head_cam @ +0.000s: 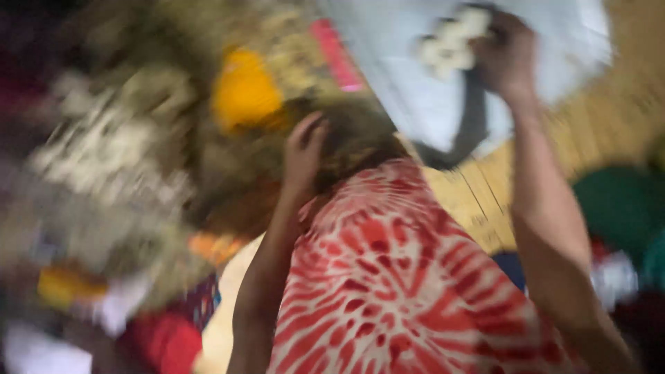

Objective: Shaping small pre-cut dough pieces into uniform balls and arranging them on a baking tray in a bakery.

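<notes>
Blurred wooden floor, right hand (509,55) grip clamped on white flowers (450,41), left hand (303,149) grip unclear, pink package (336,55) beyond

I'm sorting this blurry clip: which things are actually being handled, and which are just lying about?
In hand:
right hand, its grip closed on a clump of white flowers
white sheet under that clump
left hand, raised beside blurred brownish stuff, grip unclear

Lying about:
yellow flowers
pink strip
red-and-white patterned cloth
green thing
</notes>
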